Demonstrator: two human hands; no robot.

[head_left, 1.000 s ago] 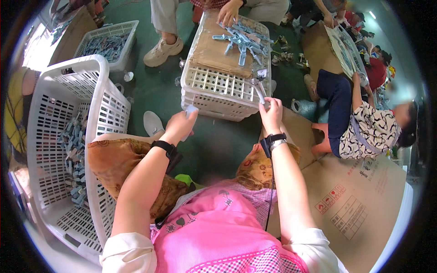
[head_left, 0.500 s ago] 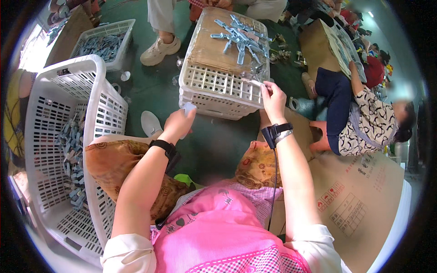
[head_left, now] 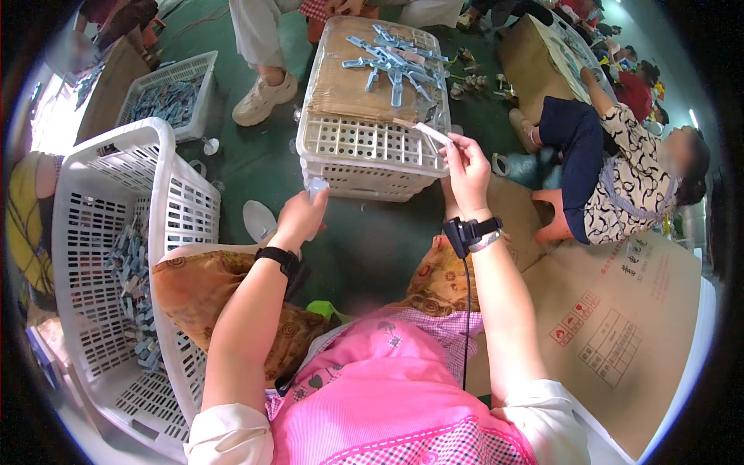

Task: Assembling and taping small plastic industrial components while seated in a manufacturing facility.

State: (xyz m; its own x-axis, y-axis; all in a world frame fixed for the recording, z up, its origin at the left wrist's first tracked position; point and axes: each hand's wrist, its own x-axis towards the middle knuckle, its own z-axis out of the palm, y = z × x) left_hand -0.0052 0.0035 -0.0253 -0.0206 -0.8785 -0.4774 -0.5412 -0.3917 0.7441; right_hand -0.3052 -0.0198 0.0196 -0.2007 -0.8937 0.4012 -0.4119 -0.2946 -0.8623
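My left hand (head_left: 301, 215) is closed around a small light-blue plastic piece (head_left: 318, 185), whose end sticks up past the fingers beside the crate's near left corner. In my right hand (head_left: 470, 169) a slim white-handled tool (head_left: 434, 134) is pinched, its thin tip pointing left over the crate; what kind of tip it has is too small to tell. The two hands are apart. Between and beyond them stands an upturned white crate (head_left: 364, 139) with a cardboard sheet (head_left: 341, 85) on top. Several blue plastic pieces (head_left: 397, 66) lie heaped on the sheet.
At my left stands a tall white basket (head_left: 167, 155) holding many grey-blue pieces (head_left: 136, 287). Another white basket (head_left: 205, 85) of pieces is behind it. A large cardboard sheet (head_left: 643, 325) lies at my right. A co-worker (head_left: 620, 178) sits at the right; another person's shoe (head_left: 265, 99) is beside the crate.
The view has shifted slightly. The slim tool, blurred earlier, now shows clearly and points up-left. Both hands keep their holds and stay near the crate's front edge.
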